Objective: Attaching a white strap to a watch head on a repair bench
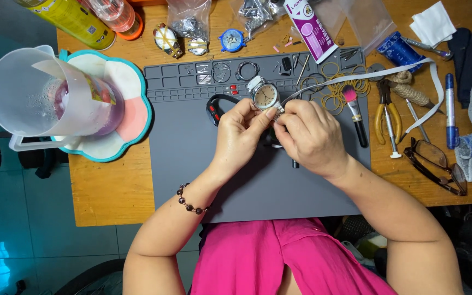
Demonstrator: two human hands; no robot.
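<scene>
Both hands on one wristwatch [265, 95] — strap work unfinished.
Left hand [240, 133] pinches its case; right hand [308, 135] grips white strap [356, 78] beside it — unattached, it seems.

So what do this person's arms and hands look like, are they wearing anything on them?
Both arms are bare to above the elbow: no gloves, no sleeves on the forearms. The left hand has a bracelet of dark round beads at the wrist. The right hand shows no ring or watch. The top is bright pink.
</scene>
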